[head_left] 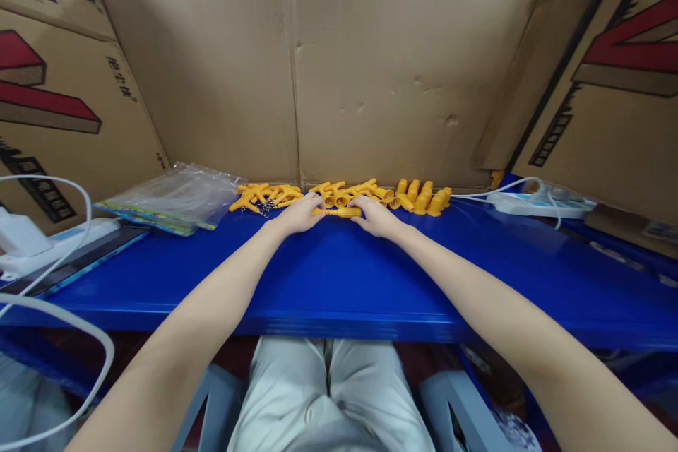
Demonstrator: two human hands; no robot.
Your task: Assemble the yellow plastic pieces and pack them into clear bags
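Note:
A yellow plastic piece with a ribbed or spiral-looking left part and a smoother right part point(339, 212) lies level between my hands, at or just above the blue table. My left hand point(301, 215) has its fingers closed at the piece's left end. At the right end, the thumb and fingers of my right hand point(377, 217) pinch it. Close behind my left hand are several yellow branched pieces point(254, 192), with small metal hooks or rings point(268, 207) among them. Yellow hollow cups point(390, 196) lie behind my right hand, and several more yellow cups point(422, 199) stand upright further right.
Clear plastic bags point(180, 194) lie in a pile at the left. Tall cardboard point(424, 78) walls in the back and sides of the blue table point(339, 275). White power strips with cables sit at the right point(540, 205) and left point(63, 244).

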